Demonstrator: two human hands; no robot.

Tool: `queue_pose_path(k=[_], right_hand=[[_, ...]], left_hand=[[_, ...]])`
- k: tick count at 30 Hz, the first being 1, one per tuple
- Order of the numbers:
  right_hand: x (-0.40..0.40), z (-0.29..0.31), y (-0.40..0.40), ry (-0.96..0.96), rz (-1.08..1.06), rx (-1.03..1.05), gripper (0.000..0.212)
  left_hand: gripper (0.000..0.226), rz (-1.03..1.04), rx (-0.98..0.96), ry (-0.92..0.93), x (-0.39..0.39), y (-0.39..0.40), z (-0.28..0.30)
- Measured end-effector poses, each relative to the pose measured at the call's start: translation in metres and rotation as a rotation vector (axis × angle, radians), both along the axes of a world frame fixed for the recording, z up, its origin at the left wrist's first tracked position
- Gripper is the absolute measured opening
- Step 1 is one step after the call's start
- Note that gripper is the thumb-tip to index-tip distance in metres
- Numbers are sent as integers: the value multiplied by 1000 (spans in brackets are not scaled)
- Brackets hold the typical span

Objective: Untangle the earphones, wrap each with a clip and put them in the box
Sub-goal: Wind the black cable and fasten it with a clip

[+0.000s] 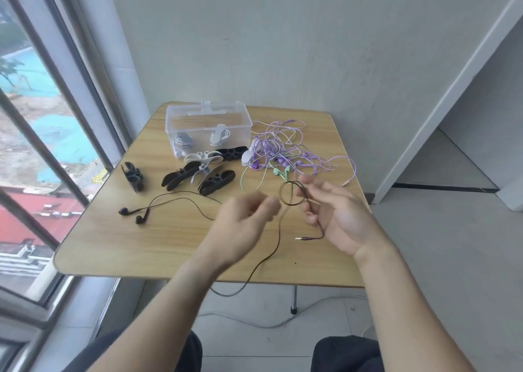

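While the black earphone cable [278, 238] is looped round the fingers of the right hand [336, 216], it is pinched by the blurred left hand [246, 216]. Its earbuds [135, 214] lie on the table [113, 247]; farther back are clips [198, 177], tangled purple earphones [283, 148] and the clear box [208, 125].

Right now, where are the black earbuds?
In the head view, the black earbuds lie on the table toward its left side, near the window, just in front of the black clips and left of the left hand.

Bare forearms, no sleeves; left hand [245, 219], right hand [338, 216] ungloved; dark trousers [345, 353] at knees.
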State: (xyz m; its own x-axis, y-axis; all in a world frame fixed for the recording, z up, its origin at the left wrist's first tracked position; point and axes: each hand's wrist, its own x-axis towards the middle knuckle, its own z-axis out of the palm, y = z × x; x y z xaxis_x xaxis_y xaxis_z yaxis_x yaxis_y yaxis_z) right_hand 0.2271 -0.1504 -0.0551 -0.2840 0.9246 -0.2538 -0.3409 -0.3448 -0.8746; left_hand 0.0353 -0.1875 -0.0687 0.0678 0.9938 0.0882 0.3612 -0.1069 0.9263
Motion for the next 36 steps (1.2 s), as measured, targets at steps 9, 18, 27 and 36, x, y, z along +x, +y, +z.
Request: queue_pose_path(k=[9, 18, 27, 36], right_hand=[[-12, -4, -5, 179, -61, 150, 36], [8, -18, 7, -395, -289, 276, 7], [46, -26, 19, -1017, -242, 482, 31], [2, -25, 6, -809, -409, 882, 25]], left_hand=[[44, -260, -293, -316, 22, -9, -2], [35, -87, -239, -356, -17, 8, 12], [33, 131, -264, -513, -58, 21, 24], [31, -154, -409, -551, -34, 15, 23]])
